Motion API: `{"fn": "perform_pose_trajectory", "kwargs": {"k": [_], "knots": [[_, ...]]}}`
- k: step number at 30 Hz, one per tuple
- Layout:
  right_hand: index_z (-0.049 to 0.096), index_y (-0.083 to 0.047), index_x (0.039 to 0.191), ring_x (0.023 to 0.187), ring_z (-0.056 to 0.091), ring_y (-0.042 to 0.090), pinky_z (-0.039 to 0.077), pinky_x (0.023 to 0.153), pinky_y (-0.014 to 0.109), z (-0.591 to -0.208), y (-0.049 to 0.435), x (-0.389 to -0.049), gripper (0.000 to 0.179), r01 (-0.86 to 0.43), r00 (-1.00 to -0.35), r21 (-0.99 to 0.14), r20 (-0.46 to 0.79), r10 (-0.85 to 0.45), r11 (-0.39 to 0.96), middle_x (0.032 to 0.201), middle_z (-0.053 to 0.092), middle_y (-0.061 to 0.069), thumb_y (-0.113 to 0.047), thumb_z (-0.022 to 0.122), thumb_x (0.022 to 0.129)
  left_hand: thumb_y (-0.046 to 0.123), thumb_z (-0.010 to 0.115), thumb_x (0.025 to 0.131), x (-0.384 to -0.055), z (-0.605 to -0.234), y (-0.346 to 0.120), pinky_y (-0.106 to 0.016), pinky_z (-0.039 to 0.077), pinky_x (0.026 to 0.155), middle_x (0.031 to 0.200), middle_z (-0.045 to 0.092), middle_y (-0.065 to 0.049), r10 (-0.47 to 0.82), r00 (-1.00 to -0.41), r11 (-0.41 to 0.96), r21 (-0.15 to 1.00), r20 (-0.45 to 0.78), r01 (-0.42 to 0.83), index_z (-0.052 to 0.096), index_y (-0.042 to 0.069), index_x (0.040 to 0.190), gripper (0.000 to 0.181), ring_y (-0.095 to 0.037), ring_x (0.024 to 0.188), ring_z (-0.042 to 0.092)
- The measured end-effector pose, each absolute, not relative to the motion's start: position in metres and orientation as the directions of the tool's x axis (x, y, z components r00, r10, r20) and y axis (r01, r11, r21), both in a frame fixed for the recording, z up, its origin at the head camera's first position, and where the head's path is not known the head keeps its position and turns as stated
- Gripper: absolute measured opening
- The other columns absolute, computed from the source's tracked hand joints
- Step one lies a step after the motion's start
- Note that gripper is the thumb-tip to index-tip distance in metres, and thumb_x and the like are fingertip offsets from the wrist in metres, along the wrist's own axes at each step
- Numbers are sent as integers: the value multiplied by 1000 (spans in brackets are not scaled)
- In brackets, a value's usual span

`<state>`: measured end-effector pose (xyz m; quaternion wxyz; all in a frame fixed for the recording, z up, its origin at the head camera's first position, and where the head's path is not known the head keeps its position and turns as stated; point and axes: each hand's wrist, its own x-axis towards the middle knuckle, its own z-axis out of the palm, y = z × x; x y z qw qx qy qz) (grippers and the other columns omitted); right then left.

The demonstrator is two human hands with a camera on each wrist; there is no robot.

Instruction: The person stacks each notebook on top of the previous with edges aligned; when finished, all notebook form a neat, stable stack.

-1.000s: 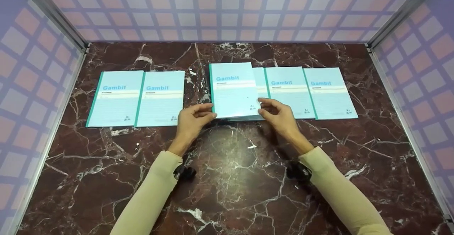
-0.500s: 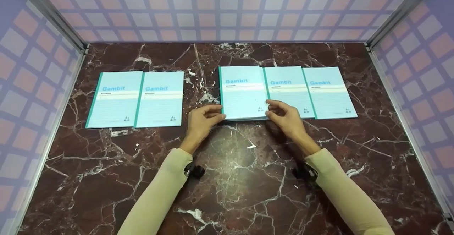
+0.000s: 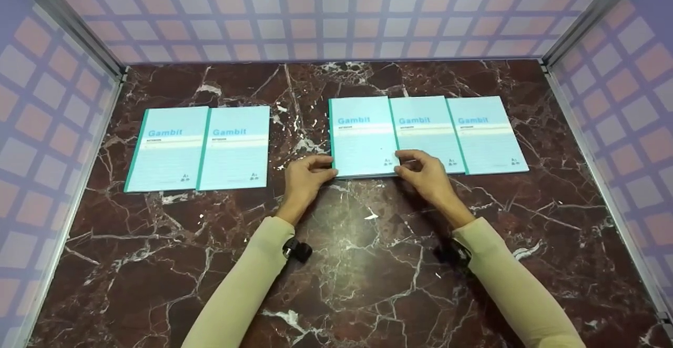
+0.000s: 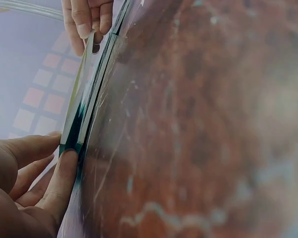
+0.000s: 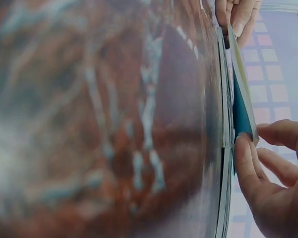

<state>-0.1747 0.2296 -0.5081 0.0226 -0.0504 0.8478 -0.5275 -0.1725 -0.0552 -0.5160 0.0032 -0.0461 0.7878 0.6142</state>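
A light-blue notebook with a green spine lies over another notebook, whose front edge barely shows beneath it. My left hand pinches its lower left corner at the spine, thumb in front and fingers at the side. At the lower right corner my right hand holds it between thumb and fingers. In the left wrist view the held notebook stands slightly apart from the stack below. The right wrist view shows a narrow gap under the same notebook, with both hands on its ends.
Two notebooks, a middle one and an outer one, continue the row to the right. Another overlapping pair, a left notebook and a right notebook, lies at the left. Patterned walls enclose the marble-look table.
Both hands have carried the held notebook to the right and lowered it over the notebook beneath, which it now nearly covers. The other notebooks have stayed in place.
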Motion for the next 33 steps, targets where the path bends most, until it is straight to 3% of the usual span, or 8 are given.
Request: {"fn": "perform_pose_trajectory", "kwargs": {"k": [5,8,11,14,20,33], "knots": [[71,3,131,106,73,36,61,83,30,-507,232,-175,36,-77,-992,-855,12,-128,513,125,73,21,-3,78,96,1,89,84,-173,-515,-53,-26,63,76,107,80,-9,-66,-996,253,964,-66,-80,83,3,108,25,-20,91,79],[71,2,133,111,70,36,60,94,43,-506,232,-174,38,-94,-991,-824,23,-133,559,128,71,20,-3,78,96,5,90,86,-172,-513,-51,-30,63,78,107,80,-7,-60,-997,317,947,-42,-59,84,6,109,24,-19,92,78],[71,1,133,113,68,36,57,98,49,-506,233,-174,38,-105,-991,-801,32,-132,589,128,70,19,-4,79,96,10,90,87,-170,-511,-48,-34,63,81,106,81,-4,-54,-999,403,915,-3,-24,85,10,109,22,-18,93,77],[72,2,131,111,68,36,58,96,48,-507,233,-174,37,-110,-991,-793,40,-129,599,123,69,20,-2,79,95,12,89,88,-168,-512,-47,-36,63,80,103,81,-3,-52,-998,446,895,30,4,86,12,110,22,-17,91,77],[73,4,128,106,70,35,60,93,44,-509,233,-174,35,-110,-991,-798,40,-130,593,116,67,19,0,80,93,5,88,87,-169,-515,-46,-35,65,78,99,81,-7,-60,-997,392,920,40,14,84,8,110,23,-17,86,79],[74,4,126,104,71,36,61,93,43,-508,231,-176,36,-92,-990,-822,16,-139,562,114,65,19,4,80,91,3,87,87,-168,-517,-43,-32,62,84,104,81,1,-134,-991,285,957,-12,-50,86,12,101,17,-15,93,76]]}}
